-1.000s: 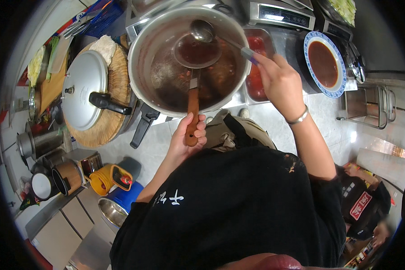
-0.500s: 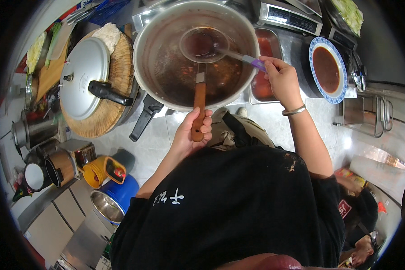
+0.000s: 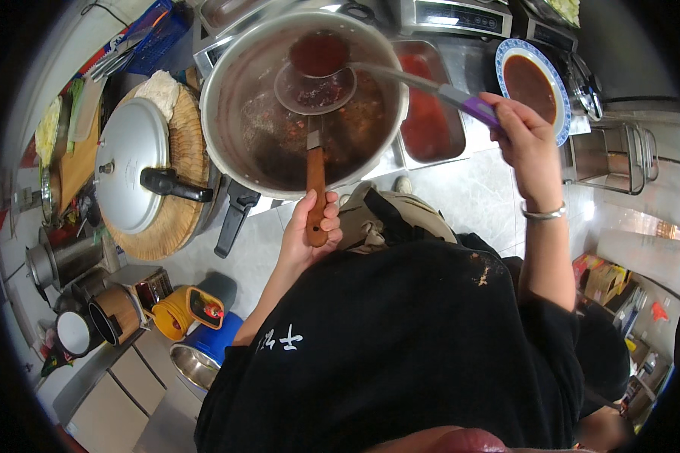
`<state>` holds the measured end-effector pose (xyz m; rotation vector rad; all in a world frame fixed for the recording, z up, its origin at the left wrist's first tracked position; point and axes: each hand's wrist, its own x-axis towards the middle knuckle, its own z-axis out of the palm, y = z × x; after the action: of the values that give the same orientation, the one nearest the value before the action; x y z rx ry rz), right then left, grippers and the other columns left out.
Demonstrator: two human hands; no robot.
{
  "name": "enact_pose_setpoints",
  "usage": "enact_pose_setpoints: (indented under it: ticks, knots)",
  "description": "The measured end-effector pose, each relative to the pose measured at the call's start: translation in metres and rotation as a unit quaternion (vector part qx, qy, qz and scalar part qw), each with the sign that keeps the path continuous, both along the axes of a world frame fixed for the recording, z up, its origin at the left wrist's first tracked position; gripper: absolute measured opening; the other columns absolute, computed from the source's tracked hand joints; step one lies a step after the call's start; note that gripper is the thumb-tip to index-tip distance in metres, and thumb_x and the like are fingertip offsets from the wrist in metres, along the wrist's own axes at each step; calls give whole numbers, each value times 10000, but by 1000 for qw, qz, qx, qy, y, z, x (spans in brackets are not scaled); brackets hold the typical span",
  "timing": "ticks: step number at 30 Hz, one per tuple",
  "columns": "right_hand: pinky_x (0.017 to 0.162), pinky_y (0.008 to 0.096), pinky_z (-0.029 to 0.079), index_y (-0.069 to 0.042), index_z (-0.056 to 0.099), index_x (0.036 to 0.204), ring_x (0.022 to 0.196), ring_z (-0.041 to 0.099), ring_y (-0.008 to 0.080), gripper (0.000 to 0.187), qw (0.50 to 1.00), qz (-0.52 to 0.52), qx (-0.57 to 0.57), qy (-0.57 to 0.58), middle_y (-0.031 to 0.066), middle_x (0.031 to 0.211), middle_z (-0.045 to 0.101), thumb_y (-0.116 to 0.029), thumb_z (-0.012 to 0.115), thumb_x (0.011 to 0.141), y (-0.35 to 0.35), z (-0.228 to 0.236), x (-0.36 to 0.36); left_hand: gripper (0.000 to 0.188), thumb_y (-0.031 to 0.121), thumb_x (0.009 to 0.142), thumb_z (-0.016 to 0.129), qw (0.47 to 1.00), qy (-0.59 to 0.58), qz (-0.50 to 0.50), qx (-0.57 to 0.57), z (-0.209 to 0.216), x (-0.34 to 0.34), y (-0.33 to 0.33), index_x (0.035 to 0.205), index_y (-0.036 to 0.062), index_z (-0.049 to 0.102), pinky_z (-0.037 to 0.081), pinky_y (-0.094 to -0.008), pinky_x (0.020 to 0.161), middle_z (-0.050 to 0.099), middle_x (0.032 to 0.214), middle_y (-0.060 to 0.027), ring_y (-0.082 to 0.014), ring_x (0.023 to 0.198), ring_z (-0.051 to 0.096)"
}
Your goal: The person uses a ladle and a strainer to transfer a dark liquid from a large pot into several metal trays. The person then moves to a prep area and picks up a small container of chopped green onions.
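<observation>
A large metal pressure-cooker pot (image 3: 217,143) with dark broth and bits of spice stands on the counter in front of me. My left hand (image 3: 310,225) is closed round the wooden handle of a round mesh strainer (image 3: 316,167), whose bowl sits inside the pot. My right hand (image 3: 525,151) grips the purple handle of a ladle (image 3: 415,81). The ladle's bowl, full of reddish-brown liquid, is raised above the far part of the strainer and partly covers it. Dark liquid shows in the strainer.
Left of the pot, a pressure-cooker lid (image 3: 132,162) lies on a round wooden chopping block (image 3: 185,204). To the right are a metal tray of red liquid (image 3: 433,136) and a blue-patterned bowl of brown sauce (image 3: 533,83). Another person (image 3: 606,355) is at lower right.
The ladle has risen out of the strainer with liquid in it. My right hand has moved to the right. My left hand still holds the strainer, and the view has shifted slightly.
</observation>
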<state>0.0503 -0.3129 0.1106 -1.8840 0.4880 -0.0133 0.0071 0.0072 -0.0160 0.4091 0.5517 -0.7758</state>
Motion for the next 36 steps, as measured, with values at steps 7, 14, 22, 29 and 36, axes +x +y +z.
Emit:
enact_pose_setpoints:
  ticks: [7, 14, 22, 29, 36]
  knots:
    - [462, 143, 243, -70, 701, 1158, 524, 368, -16, 271, 996, -74, -37, -37, -54, 692, 570, -224, 553, 991, -53, 34, -40, 325, 384, 989, 548, 1000, 23, -7, 11, -1, 2, 2, 1078, 71, 530, 413, -224, 546, 480, 753, 37, -41, 580, 477]
    - [459, 145, 244, -71, 690, 1173, 523, 355, -14, 267, 991, -107, -73, -14, -51, 708, 570, -209, 545, 997, -97, 20, -70, 340, 386, 989, 530, 999, 7, -22, 43, 5, 2, 3, 1088, 60, 533, 398, -233, 557, 482, 780, 14, -61, 606, 464]
    - [653, 242, 482, -20, 712, 1119, 690, 568, 95, 246, 974, -86, -210, 25, 42, 803, 674, -150, 592, 949, -101, -33, -72, 355, 394, 998, 503, 996, -19, -39, 75, 10, 3, 4, 1093, 52, 512, 398, -233, 572, 464, 771, 14, -61, 607, 452]
    - [603, 367, 483, -70, 698, 1063, 673, 601, 283, 202, 868, 84, -479, -100, 116, 773, 574, -37, 620, 880, -77, -29, -67, 348, 385, 999, 503, 995, -11, -34, 88, 13, 2, 3, 1092, 50, 516, 393, -223, 568, 468, 772, 19, -57, 609, 452]
    - [767, 348, 510, -28, 690, 1113, 853, 656, 251, 233, 878, 45, -427, -209, 146, 902, 661, 5, 579, 911, -38, 5, -38, 371, 397, 989, 516, 995, -26, -33, 87, 11, 0, 4, 1107, 45, 535, 369, -226, 581, 488, 788, 20, -62, 620, 443]
